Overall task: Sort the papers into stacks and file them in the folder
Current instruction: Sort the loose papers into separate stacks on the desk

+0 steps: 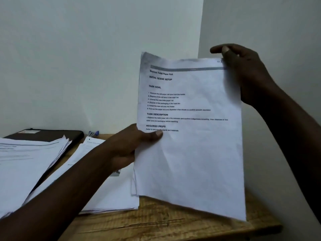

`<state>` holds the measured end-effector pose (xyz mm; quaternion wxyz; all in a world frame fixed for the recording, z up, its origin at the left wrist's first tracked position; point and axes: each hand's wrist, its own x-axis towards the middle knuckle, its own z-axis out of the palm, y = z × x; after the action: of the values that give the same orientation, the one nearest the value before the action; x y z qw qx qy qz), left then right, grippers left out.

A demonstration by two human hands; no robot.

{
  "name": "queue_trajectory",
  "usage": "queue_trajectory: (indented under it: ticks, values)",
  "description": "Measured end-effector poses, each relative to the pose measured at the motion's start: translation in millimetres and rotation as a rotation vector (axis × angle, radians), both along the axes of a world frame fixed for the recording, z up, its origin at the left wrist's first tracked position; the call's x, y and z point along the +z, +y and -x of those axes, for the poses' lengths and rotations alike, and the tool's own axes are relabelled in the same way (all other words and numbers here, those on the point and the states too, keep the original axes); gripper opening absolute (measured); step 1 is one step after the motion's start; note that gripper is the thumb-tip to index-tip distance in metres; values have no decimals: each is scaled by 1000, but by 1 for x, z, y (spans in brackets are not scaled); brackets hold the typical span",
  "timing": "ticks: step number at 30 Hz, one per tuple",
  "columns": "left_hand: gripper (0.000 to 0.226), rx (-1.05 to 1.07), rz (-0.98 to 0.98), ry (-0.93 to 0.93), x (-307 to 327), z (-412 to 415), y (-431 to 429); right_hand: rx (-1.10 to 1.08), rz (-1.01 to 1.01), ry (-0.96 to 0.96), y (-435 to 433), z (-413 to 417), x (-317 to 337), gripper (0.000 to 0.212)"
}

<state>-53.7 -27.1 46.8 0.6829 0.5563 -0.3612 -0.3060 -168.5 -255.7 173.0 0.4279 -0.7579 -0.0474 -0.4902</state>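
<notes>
A single head-worn camera looks forward and slightly down, close over the tabletop (173, 223), facing a wall corner (201, 32).

We face a plain, pale back wall (78, 58) with a smooth surface. To the right it meets a side wall (278, 23) along a vertical corner line, and that wall looks a shade greyer. Below us is a wooden table (165, 225) with a light brown top that shows grain and long cracks. Its far edge runs along the back wall. The light is dim and cool.
</notes>
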Motion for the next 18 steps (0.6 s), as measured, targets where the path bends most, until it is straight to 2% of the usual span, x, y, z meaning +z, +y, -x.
queue_trajectory:
  ticks: [2, 6, 10, 14, 18]
  values:
    - [44, -91, -34, 34, 0, 1, 10, -29, 40, -3, -1, -7, -5, 24]
    - [36, -66, -84, 33, 6, -1, 28, -66, 8, 15, -2, -32, -21, 27]
    - [36, -44, -128, 1, 24, -11, 42, 23, -91, 161, -1, -59, -39, 28]
    - [40, 82, -57, 18, 35, -40, 45, 138, -159, 313, 12, -94, -73, 26]
    - [39, 254, -27, 57, 16, -76, 40, 197, -200, 406, 15, -124, -118, 31]
